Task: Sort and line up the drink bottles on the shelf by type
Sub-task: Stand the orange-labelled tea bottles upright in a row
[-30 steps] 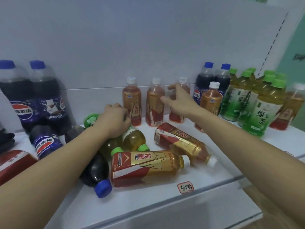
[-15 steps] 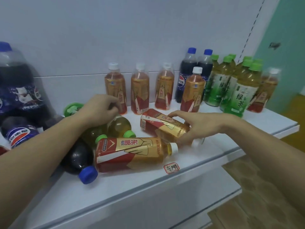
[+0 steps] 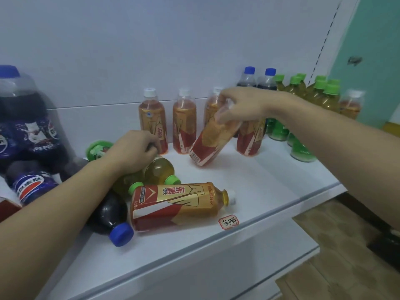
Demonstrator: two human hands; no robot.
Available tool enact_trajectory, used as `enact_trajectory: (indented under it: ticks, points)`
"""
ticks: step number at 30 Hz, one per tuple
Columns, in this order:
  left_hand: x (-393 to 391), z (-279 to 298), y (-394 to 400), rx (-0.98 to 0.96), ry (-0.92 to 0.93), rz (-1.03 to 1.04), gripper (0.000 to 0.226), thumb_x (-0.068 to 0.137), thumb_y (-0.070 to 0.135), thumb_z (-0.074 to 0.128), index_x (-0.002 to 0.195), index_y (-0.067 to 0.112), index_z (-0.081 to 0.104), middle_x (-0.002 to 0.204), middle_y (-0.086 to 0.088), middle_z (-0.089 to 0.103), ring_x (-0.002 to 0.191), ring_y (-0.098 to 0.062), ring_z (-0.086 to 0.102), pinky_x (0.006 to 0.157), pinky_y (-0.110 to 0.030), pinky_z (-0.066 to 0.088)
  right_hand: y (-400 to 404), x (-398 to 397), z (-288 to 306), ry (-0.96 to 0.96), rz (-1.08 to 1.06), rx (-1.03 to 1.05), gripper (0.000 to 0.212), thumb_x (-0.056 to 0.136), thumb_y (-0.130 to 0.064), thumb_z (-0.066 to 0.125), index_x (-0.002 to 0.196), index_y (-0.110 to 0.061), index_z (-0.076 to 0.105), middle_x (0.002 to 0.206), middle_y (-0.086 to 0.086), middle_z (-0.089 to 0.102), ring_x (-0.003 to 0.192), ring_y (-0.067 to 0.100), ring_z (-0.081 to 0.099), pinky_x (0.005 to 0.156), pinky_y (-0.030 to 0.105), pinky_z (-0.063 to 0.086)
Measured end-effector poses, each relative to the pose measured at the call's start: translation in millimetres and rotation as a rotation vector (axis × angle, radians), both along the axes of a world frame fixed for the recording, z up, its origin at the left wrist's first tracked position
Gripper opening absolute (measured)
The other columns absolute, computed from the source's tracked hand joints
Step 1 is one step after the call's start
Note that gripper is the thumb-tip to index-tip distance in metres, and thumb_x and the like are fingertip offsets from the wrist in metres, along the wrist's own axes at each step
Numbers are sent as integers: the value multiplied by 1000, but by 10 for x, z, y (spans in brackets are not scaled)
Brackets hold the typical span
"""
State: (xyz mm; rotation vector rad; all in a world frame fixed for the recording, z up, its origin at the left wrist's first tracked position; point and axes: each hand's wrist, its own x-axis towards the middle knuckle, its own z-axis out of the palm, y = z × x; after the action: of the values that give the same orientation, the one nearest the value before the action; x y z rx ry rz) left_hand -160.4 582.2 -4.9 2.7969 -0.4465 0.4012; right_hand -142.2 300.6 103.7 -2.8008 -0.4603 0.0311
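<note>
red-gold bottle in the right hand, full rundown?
The red-gold bottle is clear plastic with amber drink and a red-and-gold sleeve label. The right hand grips its neck end, hiding the cap. It is tilted, top leaning right, its base at or just above the white shelf, in front of the upright row of matching bottles.

A white shelf (image 3: pixel 270 191) runs across the view, its front edge rounded and glossy. Behind it stands a plain white back panel (image 3: pixel 173 40) with a thin horizontal seam low down. At the upper right, a white upright (image 3: pixel 331 35) carries a column of small dark slots. Beyond it is a mint-green wall (image 3: pixel 376 50) bearing a small dark mark. Below, at the lower right, lies patterned tan flooring (image 3: pixel 337 267). Light is soft and even.
</note>
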Motion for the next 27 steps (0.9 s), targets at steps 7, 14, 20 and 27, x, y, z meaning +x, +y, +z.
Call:
enact_trajectory:
  ticks: [7,14,20,27]
  points:
    - [18,-10,29,16,-3,-11,16,95,16,55,92,20,70,97,2,66,90,-16,60,79,-29,49,268,418,-46,-129,-56,-96,55,86,-50,66,131,-24,45,112,2,60,90,19,59,59,28,48]
    - [-3,7,31,0,-12,-8,19,95,15,54,92,19,72,99,3,65,93,-16,59,83,-29,49,301,477,-221,-218,-61,130,70,88,-54,69,138,-19,34,109,1,56,84,14,59,58,21,40]
    - [-28,26,25,-11,-20,13,20,95,14,55,93,18,75,103,0,69,96,-18,62,86,-33,53,260,170,-428,-498,-109,120,61,95,-55,57,144,-28,32,133,7,48,92,13,59,78,30,51]
    - [-91,49,34,-10,-19,78,23,95,15,55,97,19,77,114,-1,71,102,-19,64,87,-34,55,153,-637,-1002,153,336,217,44,92,-60,51,129,-39,39,116,-11,58,102,4,58,81,19,45]
